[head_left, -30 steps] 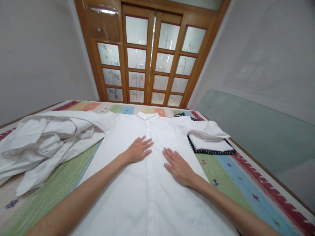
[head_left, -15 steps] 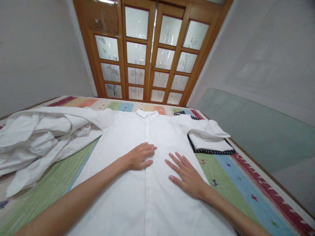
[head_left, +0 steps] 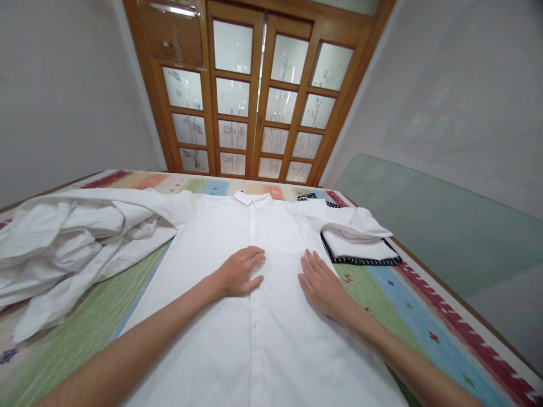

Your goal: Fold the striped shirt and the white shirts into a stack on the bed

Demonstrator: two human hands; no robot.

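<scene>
A white button-up shirt (head_left: 271,328) lies spread front side up, its collar at the far end and the button strip running toward me. My left hand (head_left: 242,271) rests on the chest beside the button strip, fingers stretched and thumb apart. On the other half of the shirt, my right hand (head_left: 324,285) lies flat near the side edge, its fingers straight and close together. Neither hand grips any cloth. The right sleeve in view lies over a folded white cloth with black-and-white edging (head_left: 360,251).
A crumpled white garment (head_left: 85,237) is heaped at the left, meeting the shirt's left sleeve. Beneath everything is a colourful striped cover (head_left: 419,316). A pale green panel (head_left: 432,226) stands along the right wall. Wooden doors with glass panes (head_left: 258,113) are at the back.
My right hand has slid a little right and away from me, and its spread fingers have drawn together. My left hand has stayed almost in place on the shirt.
</scene>
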